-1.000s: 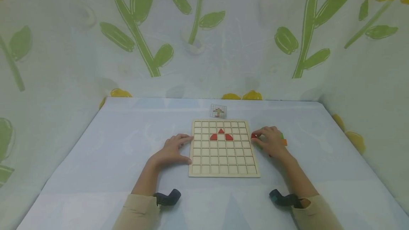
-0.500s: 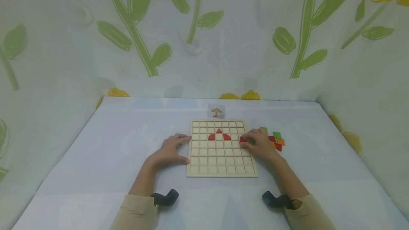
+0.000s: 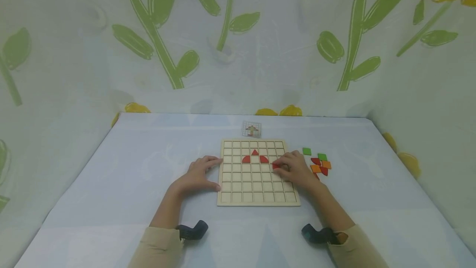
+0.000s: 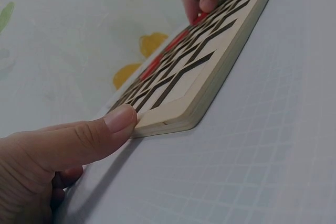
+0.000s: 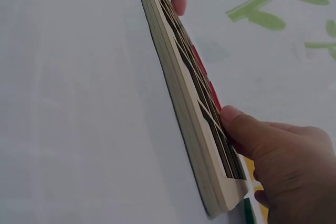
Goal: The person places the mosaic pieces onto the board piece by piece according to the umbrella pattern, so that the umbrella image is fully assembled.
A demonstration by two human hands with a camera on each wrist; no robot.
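At board's (image 3: 252, 186) left edge, left grip (image 3: 198, 174) wide; inward, right grip (image 3: 296, 170) around red piece (image 3: 275, 166).

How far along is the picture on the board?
Done, it seems: three red pieces lie on the board. In hand: the right hand pinches another red piece over the board; the left hand touches its edge. Probably left: green, orange and red loose pieces beside the board. I can't tell how many are needed.

- My head view looks forward and down over the whole grid board (image 3: 257, 177).
- My wrist views, low and close, face across it, sharing its red pieces (image 4: 176, 40).
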